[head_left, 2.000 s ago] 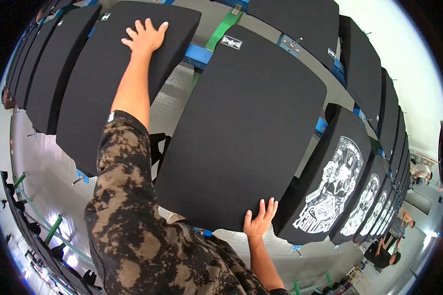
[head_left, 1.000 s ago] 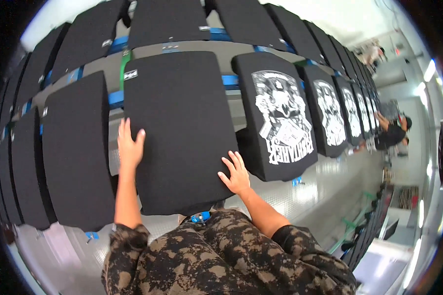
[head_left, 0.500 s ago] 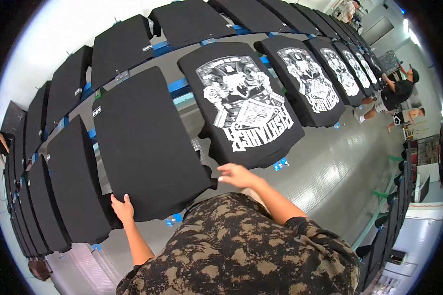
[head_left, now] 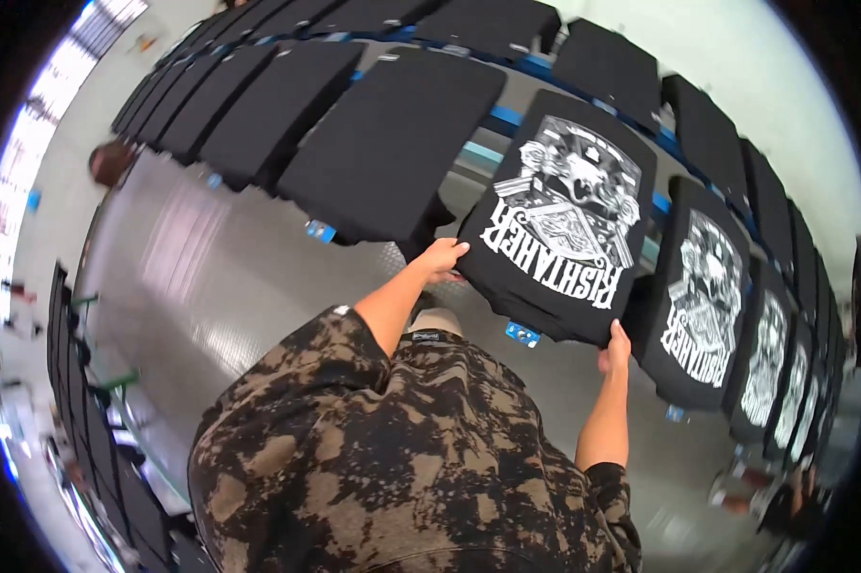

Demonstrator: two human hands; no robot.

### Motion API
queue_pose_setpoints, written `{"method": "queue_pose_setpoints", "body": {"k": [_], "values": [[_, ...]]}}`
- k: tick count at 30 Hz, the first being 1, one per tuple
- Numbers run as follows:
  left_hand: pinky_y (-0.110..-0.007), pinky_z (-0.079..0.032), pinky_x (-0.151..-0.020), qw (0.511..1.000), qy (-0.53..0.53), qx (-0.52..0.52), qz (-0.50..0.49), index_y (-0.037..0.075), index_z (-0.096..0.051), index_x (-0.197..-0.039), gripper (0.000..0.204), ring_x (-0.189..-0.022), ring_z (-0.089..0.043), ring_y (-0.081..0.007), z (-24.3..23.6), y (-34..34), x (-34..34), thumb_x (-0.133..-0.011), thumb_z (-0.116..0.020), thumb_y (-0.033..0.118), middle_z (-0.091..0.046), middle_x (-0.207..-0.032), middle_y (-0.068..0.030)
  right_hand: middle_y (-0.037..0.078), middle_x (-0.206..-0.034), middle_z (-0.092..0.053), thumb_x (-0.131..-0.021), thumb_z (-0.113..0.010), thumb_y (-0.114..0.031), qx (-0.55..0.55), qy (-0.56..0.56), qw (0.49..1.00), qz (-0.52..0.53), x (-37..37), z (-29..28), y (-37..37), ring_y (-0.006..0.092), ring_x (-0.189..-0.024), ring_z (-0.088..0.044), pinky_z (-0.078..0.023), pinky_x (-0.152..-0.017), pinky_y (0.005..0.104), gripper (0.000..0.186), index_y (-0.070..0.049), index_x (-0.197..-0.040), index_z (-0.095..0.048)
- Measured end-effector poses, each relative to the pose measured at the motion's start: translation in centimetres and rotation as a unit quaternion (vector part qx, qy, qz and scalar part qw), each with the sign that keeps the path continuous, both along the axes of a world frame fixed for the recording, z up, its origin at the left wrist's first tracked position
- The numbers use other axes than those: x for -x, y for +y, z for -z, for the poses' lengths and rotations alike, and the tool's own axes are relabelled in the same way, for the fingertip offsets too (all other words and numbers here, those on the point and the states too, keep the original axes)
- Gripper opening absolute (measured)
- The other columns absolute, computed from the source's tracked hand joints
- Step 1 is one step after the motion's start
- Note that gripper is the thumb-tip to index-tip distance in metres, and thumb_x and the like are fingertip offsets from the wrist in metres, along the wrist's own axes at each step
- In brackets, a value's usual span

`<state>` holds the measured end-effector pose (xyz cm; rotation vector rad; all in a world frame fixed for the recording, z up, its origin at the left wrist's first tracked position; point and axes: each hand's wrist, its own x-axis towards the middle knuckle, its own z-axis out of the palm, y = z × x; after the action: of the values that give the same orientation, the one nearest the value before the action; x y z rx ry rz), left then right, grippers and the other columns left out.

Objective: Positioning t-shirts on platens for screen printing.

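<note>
We had a grey floor (head_left: 192, 267) to the near left of the printed black shirt (head_left: 551, 229), and a far row of black shirts (head_left: 607, 72) beyond it. The printed black shirt itself lay stretched flat in front of us. Just left of it was a plain black shirt (head_left: 392, 143), and just right of it a second printed shirt (head_left: 703, 306). A broad white design (head_left: 578, 181) covered its face. Our left hand (head_left: 440, 258) gripped its near left edge, thumb on top; our right hand (head_left: 618, 350) gripped its near right corner. Between our hands, a blue tag (head_left: 523, 333) showed at its near edge.
</note>
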<state>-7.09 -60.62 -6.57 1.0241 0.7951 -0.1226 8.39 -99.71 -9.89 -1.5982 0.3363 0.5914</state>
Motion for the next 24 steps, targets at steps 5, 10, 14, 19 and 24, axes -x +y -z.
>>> {"method": "queue_pose_setpoints", "body": {"k": [5, 10, 14, 19, 24], "values": [[-0.046, -0.045, -0.077, 0.773, 0.123, -0.59, 0.195, 0.002, -0.055, -0.096, 0.028, -0.098, -0.054, -0.0348, -3.0, -0.1, -0.2, -0.082, -0.058, 0.026, -0.059, -0.1, -0.0171, 0.008, -0.081, -0.065, -0.076, -0.069, -0.032, 0.241, -0.103, 0.959, -0.105, -3.1, -0.3, -2.1, 0.017, -0.068, -0.059, -0.044, -0.057, 0.0365, 0.034, -0.001, -0.089, -0.065], [-0.046, -0.045, -0.071, 0.723, 0.005, -0.68, 0.125, 0.0, -0.053, -0.08, 0.023, -0.078, -0.058, -0.0355, -4.4, -2.2, 0.6, -0.077, -0.061, 0.021, -0.058, -0.076, -0.0198, 0.013, -0.077, -0.065, -0.07, -0.072, -0.027, 0.298, -0.402, 0.861, -0.093, 0.4, -5.9, 1.7, 0.0243, -0.073, -0.063, -0.048, -0.069, 0.0341, 0.029, -0.002, -0.083, -0.063], [-0.044, -0.045, -0.064, 0.754, -0.077, -0.628, 0.174, 0.0, -0.049, -0.071, 0.023, -0.071, -0.058, -0.0369, -9.9, -4.9, 1.9, -0.077, -0.062, 0.018, -0.058, -0.072, -0.0203, 0.004, -0.067, -0.059, -0.071, -0.073, -0.021, 0.166, -0.338, 0.926, -0.034, 1.2, -5.9, 0.8, 0.0105, -0.062, -0.053, -0.044, -0.06, 0.026, 0.026, 0.001, -0.081, -0.061], [-0.041, -0.043, -0.062, 0.822, -0.051, -0.553, 0.123, 0.0, -0.046, -0.072, 0.026, -0.066, -0.056, -0.0313, -8.9, -6.2, 5.2, -0.079, -0.062, 0.02, -0.055, -0.067, -0.0178, -0.001, -0.066, -0.055, -0.073, -0.071, -0.013, 0.033, -0.317, 0.947, -0.035, 4.0, -7.4, 2.0, 0.0065, -0.06, -0.048, -0.04, -0.056, 0.0216, 0.019, 0.001, -0.078, -0.059], [-0.036, -0.042, -0.061, 0.834, 0.06, -0.531, 0.137, 0.002, -0.045, -0.073, 0.025, -0.063, -0.051, -0.0214, -4.1, -2.7, 5.9, -0.078, -0.062, 0.02, -0.053, -0.067, -0.0132, -0.004, -0.063, -0.054, -0.071, -0.073, -0.01, -0.084, -0.154, 0.959, -0.223, 12.2, -12.7, 3.1, 0.004, -0.056, -0.045, -0.037, -0.052, 0.0206, 0.018, -0.004, -0.068, -0.057]]}}
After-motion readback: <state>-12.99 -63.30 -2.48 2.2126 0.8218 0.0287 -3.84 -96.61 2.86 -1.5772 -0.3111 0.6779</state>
